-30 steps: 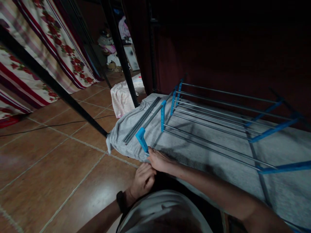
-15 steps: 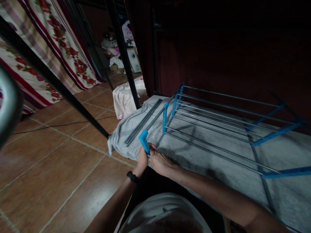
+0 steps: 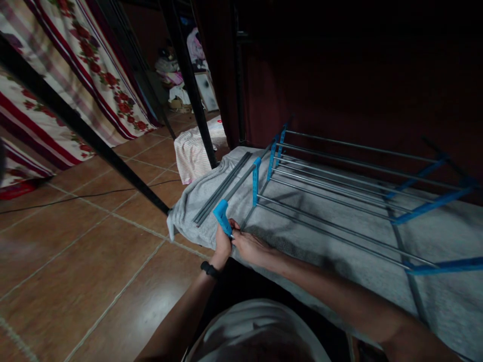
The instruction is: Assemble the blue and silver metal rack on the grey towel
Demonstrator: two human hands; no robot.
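Observation:
A blue plastic bracket [image 3: 222, 217] sits at the near end of a grey tube on a rack frame. My left hand [image 3: 223, 242] is closed around the bracket's lower end, a dark band on its wrist. Pressed against the same spot, my right hand [image 3: 249, 246] has its fingers pinched together. A small bright bit shows at its fingertips, too small to name. The rack [image 3: 332, 216], made of thin metal rods between blue side pieces, lies on its side to the right of my hands. Several loose grey tubes [image 3: 222, 190] rest just beyond the bracket.
A grey blanket [image 3: 302, 256] lies under the rack and tubes. Black metal posts [image 3: 190, 85] rise at the left edge of this surface. Brown floor tiles [image 3: 94, 261], a cable [image 3: 94, 192] and a flowered curtain [image 3: 101, 75] are on the left. Behind stands a dark red panel [image 3: 339, 95].
Both hands and the bracket have shifted very slightly up and left. The pale rounded shape at the left edge has mostly gone out of view. Both hands keep their grip.

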